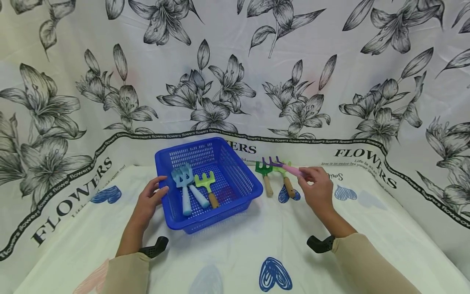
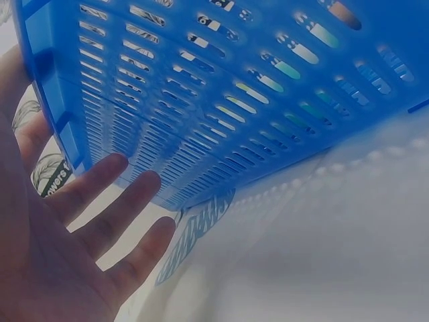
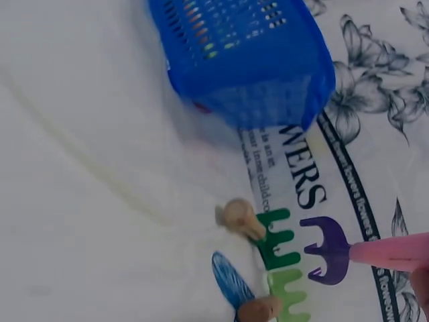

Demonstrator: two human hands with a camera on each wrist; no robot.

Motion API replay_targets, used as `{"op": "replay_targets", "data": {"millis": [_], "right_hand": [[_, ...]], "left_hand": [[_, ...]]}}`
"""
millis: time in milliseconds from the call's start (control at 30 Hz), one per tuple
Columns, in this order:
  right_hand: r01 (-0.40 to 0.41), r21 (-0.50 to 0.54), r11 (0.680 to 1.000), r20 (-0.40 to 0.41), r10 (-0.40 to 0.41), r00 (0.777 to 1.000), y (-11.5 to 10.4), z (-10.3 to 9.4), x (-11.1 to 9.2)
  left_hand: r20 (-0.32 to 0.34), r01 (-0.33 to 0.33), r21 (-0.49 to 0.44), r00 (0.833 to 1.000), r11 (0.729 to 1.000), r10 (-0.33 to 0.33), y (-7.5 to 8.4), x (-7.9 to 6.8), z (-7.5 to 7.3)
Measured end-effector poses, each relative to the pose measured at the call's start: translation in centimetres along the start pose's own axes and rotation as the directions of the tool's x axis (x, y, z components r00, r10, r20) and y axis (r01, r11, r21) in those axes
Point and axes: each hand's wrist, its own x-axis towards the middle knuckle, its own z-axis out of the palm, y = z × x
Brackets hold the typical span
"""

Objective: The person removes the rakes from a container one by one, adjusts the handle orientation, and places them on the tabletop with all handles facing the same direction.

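My left hand [image 1: 148,200] holds the left rim of a blue plastic basket [image 1: 213,222], thumb and a finger at the rim. In the left wrist view its other fingers spread beside the slotted wall. Two light blue toy hand rakes [image 1: 186,200] and a lime green hand rake with a wooden handle [image 1: 206,183] lie inside the basket. My right hand [image 1: 317,188] pinches the pink handle of a purple-tined hand rake [image 1: 291,168], raised over the cloth. Below it lie a dark green hand rake [image 1: 265,173] and a light green hand rake [image 1: 286,179], both wooden-handled.
A white cloth [image 1: 235,261] with printed hearts covers the surface. Behind the basket and rakes rises a white curtain [image 1: 235,36] printed with flowers. Black wrist devices [image 1: 321,244] sit at both wrists.
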Motion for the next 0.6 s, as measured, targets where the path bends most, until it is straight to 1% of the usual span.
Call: {"op": "replay_targets", "data": {"millis": [200,467,600], "right_hand": [[0.01,-0.046,0.999,-0.019,-0.011,1.0,1.3,-1.8,-0.5],[-0.013,-0.117,0.993,-0.016,0.011,1.0,3.0,-3.5,-1.5],[-0.005,-0.143,0.99,-0.018,0.002,1.0,3.8,-4.3,-1.8]], "left_hand": [[-0.001,0.004,0.006,1.0,1.0,-0.004,-0.2,0.1,0.0],[0.001,-0.002,0.002,1.0,1.0,0.002,-0.2,0.1,0.0],[0.005,-0.006,0.005,1.0,1.0,0.006,-0.2,0.1,-0.1]]}}
